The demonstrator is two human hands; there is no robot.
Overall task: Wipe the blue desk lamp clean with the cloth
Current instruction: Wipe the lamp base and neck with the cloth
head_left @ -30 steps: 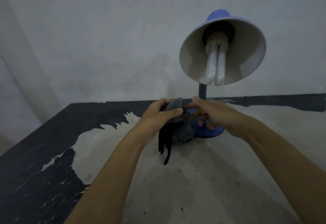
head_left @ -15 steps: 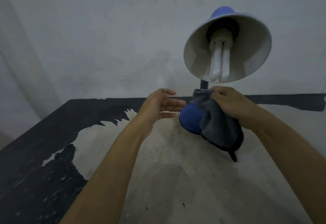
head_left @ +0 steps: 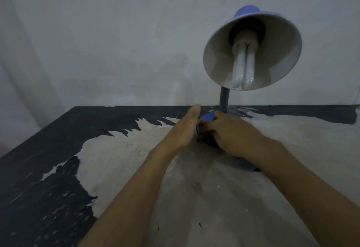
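Cloth [head_left: 209, 141] under right hand [head_left: 231, 133] fingers [head_left: 204, 125].

The desk [head_left: 120, 168] has a worn top: black paint clings along the far edge by the wall and down the side left of the lamp, flaking in ragged tongues, while the middle is bare pale grey. The lamp [head_left: 251, 52] stands on it near the far edge, its blue base [head_left: 207, 118] resting on the pale part. Nearer than the lamp, a few small dark specks [head_left: 200, 225] lie on the bare surface.
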